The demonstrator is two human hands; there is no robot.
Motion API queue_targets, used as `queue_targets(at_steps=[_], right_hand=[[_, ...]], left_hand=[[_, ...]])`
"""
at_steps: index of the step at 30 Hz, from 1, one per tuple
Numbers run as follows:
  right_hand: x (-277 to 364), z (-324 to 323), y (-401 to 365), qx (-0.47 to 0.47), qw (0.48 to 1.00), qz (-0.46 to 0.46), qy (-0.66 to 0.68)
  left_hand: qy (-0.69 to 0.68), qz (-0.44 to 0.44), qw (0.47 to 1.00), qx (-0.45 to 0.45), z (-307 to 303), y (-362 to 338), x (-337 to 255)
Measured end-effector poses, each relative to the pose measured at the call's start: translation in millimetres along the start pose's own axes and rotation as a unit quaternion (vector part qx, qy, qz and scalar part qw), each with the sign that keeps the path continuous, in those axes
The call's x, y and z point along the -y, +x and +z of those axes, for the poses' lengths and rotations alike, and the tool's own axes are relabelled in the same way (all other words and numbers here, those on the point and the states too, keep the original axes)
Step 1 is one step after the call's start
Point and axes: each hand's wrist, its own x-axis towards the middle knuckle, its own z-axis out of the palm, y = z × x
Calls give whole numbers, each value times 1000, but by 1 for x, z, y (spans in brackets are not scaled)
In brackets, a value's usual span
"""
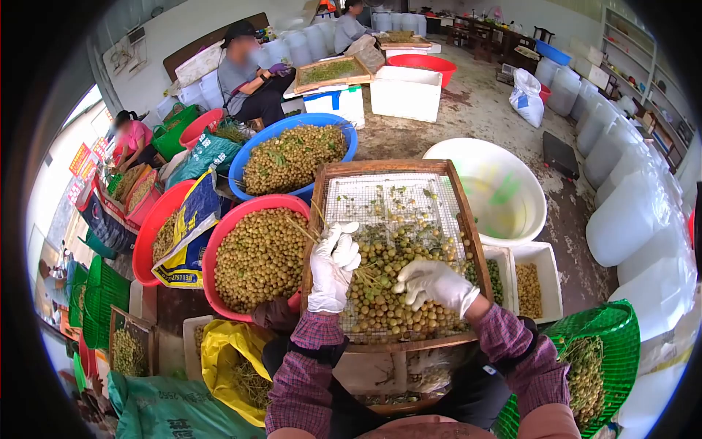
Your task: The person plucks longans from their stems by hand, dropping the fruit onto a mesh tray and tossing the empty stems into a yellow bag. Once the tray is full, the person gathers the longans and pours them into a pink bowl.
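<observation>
A wood-framed wire-mesh screen [337, 169] lies in front of me, with small round yellow-green fruits [391, 311], leaves and stem bits on it. My left hand [334, 267], in a white glove, is closed at the screen's left side, fingers curled around thin fruit stems [313, 233] that poke out beyond it. Over the fruits at the right, my right hand [436, 285], also gloved in white, has its fingers apart and slightly bent, the tips touching the pile. Whatever lies under those fingertips is hidden.
Left of the screen stand a pink basin [212, 267] and a blue basin [235, 172] full of fruits. A white tub [537, 197], foam boxes [548, 272] and a green basket [621, 322] stand right. A yellow bag [219, 351] is near my left knee. Other people sit farther back.
</observation>
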Motion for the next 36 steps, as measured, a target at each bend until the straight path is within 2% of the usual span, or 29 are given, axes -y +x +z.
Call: queue_targets(at_steps=[2,6,9,13,18,21,22,25,27,29,32,36], right_hand=[[-11,15,4,-29,997,12,-77],[-16,32,21,-98,992,21,-76],[-20,27,31,-74,995,4,-67],[-20,12,20,49,989,5,142],[-32,2,22,63,957,-14,283],[-51,-20,29,96,901,-82,415],[-46,-18,29,80,913,-61,395],[-34,1,22,8,966,17,259],[-49,3,33,75,965,20,252],[-42,20,34,16,956,56,288],[-34,22,42,38,982,-10,186],[-45,14,55,-20,985,-38,170]], left_hand=[[-5,5,1000,-5,2,-2,1],[-14,-5,1000,-13,1,-3,7],[-12,-10,1000,-21,1,-2,6],[-49,11,999,-5,-3,-1,-1],[-97,-33,995,-5,-5,-2,5],[-90,34,995,29,-14,1,-6],[-98,40,994,5,-10,-2,-9],[-115,42,992,35,-13,0,-10],[-135,40,989,49,-16,1,-7],[-145,38,986,66,-19,2,-7],[-149,36,986,60,-20,3,-9],[-140,30,988,54,-21,4,-9]])
